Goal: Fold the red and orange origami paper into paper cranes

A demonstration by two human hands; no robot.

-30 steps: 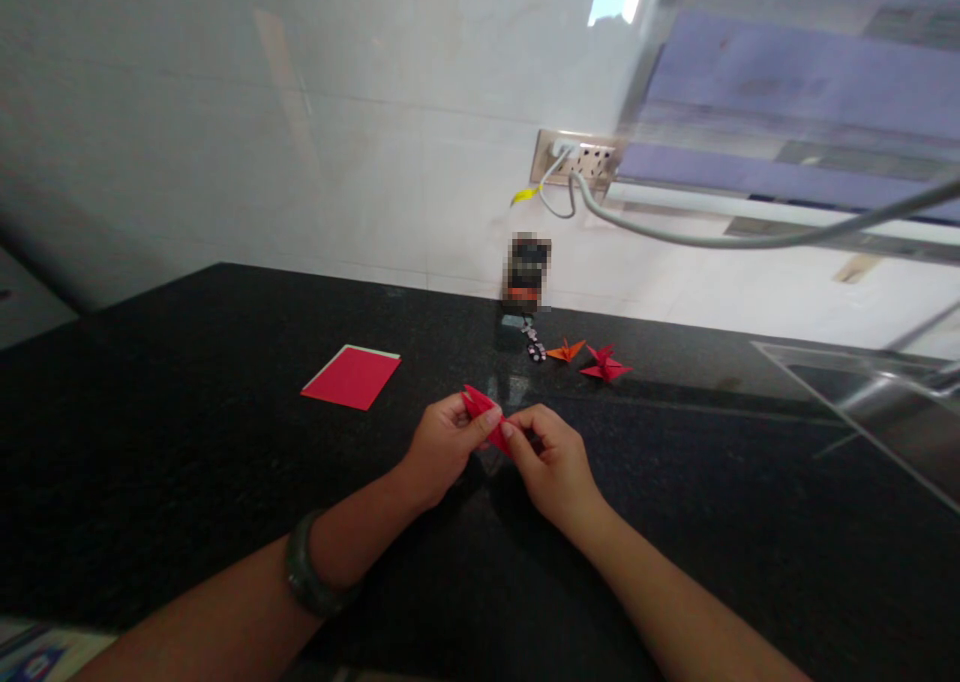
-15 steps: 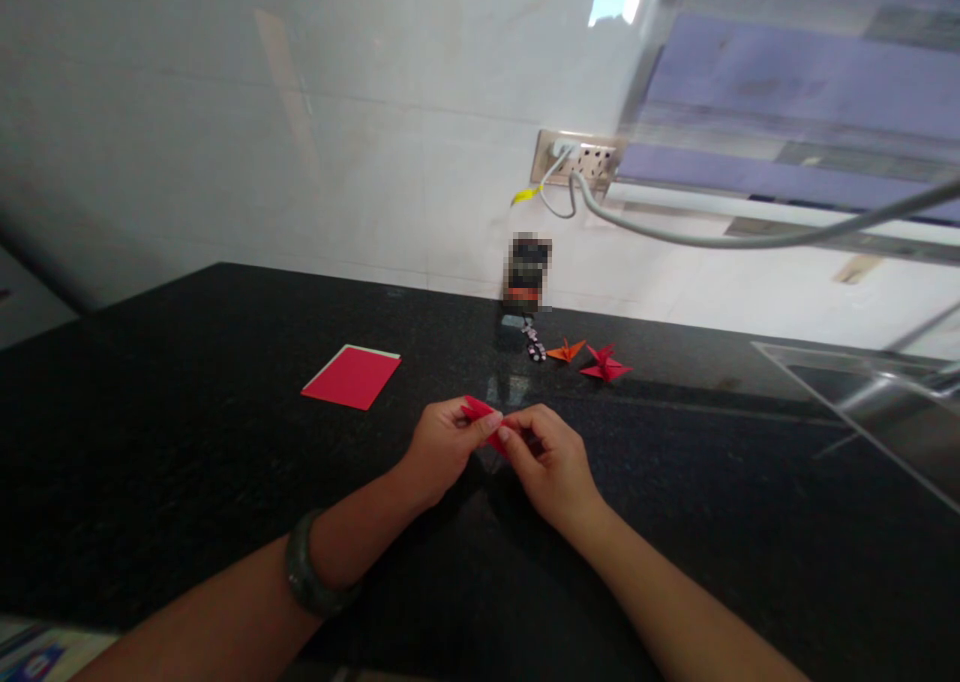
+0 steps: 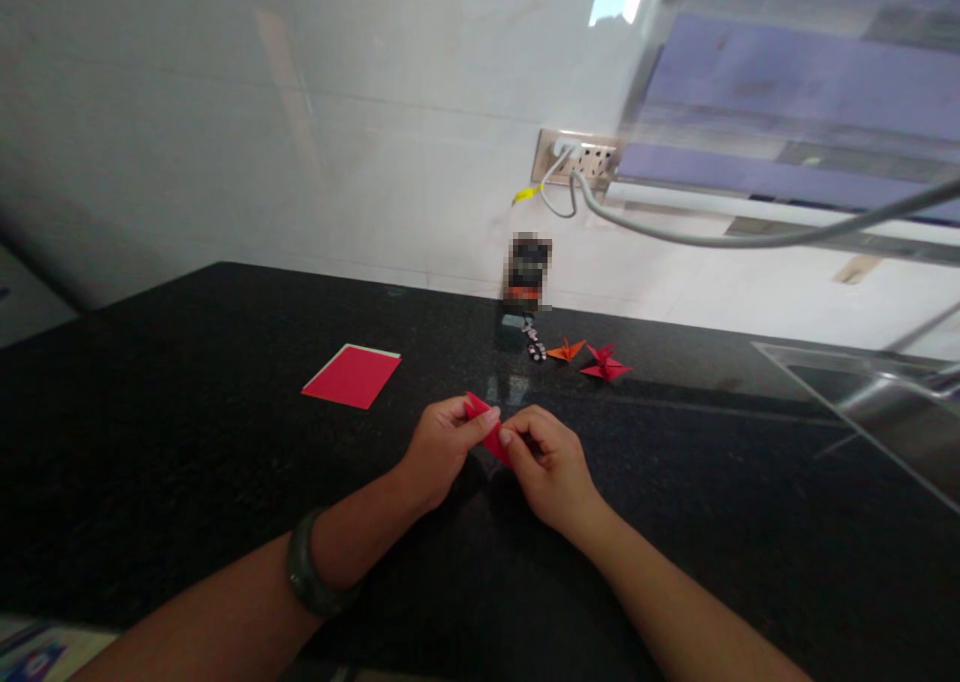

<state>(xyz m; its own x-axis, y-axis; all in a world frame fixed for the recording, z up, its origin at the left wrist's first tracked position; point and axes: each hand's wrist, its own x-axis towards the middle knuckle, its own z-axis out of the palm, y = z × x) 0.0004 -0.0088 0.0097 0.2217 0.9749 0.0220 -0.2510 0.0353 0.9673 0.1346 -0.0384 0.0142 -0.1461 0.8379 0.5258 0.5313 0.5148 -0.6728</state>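
Observation:
A folded piece of red paper is held between my two hands, above the dark countertop. My left hand pinches its upper left part, thumb on top. At its right side, my right hand grips the edge between thumb and fingers. Part of the paper is hidden behind the fingers, so its full shape does not show. Beyond my hands sit an orange paper crane and red folded paper cranes, close together; how many red ones there are I cannot tell. A stack of red square paper lies to the left.
A phone-like, pixelated object leans on the wall, with a beaded strap in front. A metal sink is set into the black countertop at right. A grey cable runs from the wall socket.
The fingers have shifted slightly apart on the red paper, and more of its surface shows between them. Everything else stays in place.

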